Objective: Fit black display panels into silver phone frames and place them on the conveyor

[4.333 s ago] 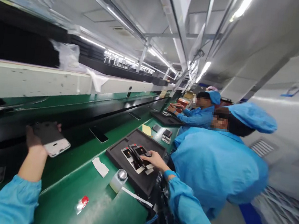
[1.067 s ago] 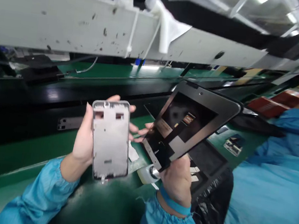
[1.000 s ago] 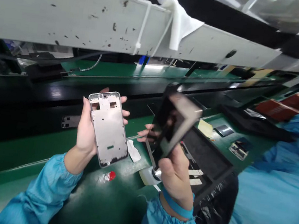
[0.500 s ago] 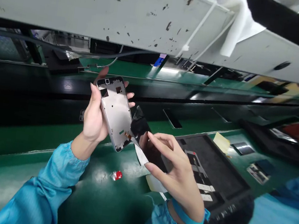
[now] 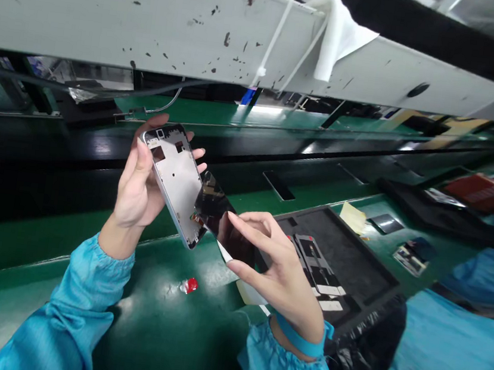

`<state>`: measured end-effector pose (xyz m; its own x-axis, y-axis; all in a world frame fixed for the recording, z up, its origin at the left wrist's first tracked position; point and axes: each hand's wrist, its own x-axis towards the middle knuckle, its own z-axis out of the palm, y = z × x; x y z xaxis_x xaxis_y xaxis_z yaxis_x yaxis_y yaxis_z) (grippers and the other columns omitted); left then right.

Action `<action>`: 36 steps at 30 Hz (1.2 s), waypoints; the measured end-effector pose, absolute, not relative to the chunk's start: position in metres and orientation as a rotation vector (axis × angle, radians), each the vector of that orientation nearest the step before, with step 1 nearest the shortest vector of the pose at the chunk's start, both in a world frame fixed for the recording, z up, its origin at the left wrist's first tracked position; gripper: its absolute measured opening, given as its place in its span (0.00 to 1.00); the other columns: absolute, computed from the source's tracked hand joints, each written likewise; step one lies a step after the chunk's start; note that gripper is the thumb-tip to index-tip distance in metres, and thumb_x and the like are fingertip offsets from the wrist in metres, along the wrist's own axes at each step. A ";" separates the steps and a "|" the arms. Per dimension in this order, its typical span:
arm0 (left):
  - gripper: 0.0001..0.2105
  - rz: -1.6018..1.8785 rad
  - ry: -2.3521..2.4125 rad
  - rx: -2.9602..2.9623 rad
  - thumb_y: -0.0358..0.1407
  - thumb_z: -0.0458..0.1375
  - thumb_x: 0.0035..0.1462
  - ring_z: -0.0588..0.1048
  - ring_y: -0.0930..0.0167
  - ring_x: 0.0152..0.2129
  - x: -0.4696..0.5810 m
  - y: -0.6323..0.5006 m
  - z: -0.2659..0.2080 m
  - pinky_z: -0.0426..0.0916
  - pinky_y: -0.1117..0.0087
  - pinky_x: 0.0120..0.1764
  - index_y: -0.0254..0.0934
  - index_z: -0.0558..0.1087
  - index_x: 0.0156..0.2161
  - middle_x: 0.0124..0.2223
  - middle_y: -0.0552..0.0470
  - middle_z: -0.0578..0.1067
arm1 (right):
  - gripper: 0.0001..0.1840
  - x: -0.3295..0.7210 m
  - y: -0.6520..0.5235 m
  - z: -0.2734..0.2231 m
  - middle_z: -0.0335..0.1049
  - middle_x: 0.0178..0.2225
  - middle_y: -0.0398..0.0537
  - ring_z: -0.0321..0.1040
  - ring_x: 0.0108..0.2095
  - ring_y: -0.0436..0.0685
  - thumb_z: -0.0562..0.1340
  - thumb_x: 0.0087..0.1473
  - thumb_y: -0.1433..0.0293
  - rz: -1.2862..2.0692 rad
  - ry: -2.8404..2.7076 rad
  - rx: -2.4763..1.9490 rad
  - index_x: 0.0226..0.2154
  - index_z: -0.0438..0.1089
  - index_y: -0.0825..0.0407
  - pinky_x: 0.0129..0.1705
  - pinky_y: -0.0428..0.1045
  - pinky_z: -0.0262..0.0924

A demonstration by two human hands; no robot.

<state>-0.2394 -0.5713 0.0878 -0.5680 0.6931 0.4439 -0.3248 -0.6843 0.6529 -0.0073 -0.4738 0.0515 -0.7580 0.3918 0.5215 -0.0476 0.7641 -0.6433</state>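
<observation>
My left hand (image 5: 141,187) is wrapped around a phone frame (image 5: 178,179), its silvery inner side facing me and tilted. Thumb and fingers grip its opposite long edges. Between the thumb and fingers of my right hand (image 5: 275,251) is a dark, glossy phone screen (image 5: 225,215), held by its edges. The screen's upper end overlaps the lower right side of the frame. A small copper-coloured flex cable (image 5: 197,220) shows between the two parts. Along the screen's lower edge runs a white strip (image 5: 223,252).
Right of my hands lies a black foam tray (image 5: 356,252) holding phone parts (image 5: 316,265). A dark phone screen (image 5: 278,186) lies behind on the green bench. A red sticker (image 5: 191,285) is in front. Another person's blue sleeve (image 5: 456,349) is at far right.
The screen has come closer to the frame and now overlaps its lower right side, covering more of the flex cable. The whole view has shifted slightly.
</observation>
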 end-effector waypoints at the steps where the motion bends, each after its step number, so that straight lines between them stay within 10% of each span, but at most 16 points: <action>1: 0.23 2.234 0.682 0.953 0.56 0.69 0.62 0.84 0.55 0.50 -0.240 -0.571 0.087 0.79 0.45 0.56 0.49 0.75 0.55 0.54 0.48 0.82 | 0.30 -0.008 -0.474 0.051 0.70 0.55 0.54 0.73 0.54 0.64 0.70 0.66 0.55 0.860 -2.296 -0.254 0.68 0.71 0.36 0.58 0.64 0.74; 15: 0.27 2.154 0.976 1.116 0.50 0.79 0.49 0.84 0.61 0.43 -0.239 -0.565 0.077 0.80 0.68 0.38 0.42 0.77 0.50 0.49 0.45 0.82 | 0.46 -0.053 -0.488 0.031 0.66 0.53 0.52 0.75 0.50 0.59 0.69 0.61 0.42 1.202 -2.002 -0.337 0.74 0.62 0.39 0.53 0.56 0.78; 21: 0.21 2.123 1.031 1.303 0.50 0.73 0.58 0.81 0.70 0.28 -0.235 -0.566 0.074 0.73 0.74 0.24 0.43 0.78 0.51 0.43 0.49 0.80 | 0.46 -0.060 -0.488 0.026 0.66 0.53 0.53 0.73 0.49 0.60 0.69 0.61 0.42 1.235 -1.996 -0.269 0.74 0.62 0.40 0.52 0.58 0.78; 36: 0.20 2.139 0.919 1.230 0.52 0.69 0.64 0.86 0.58 0.47 -0.220 -0.559 0.075 0.83 0.61 0.43 0.42 0.74 0.53 0.55 0.42 0.82 | 0.40 -0.075 -0.482 0.016 0.63 0.60 0.58 0.71 0.56 0.64 0.74 0.57 0.47 0.950 -2.081 -0.268 0.67 0.74 0.44 0.62 0.61 0.71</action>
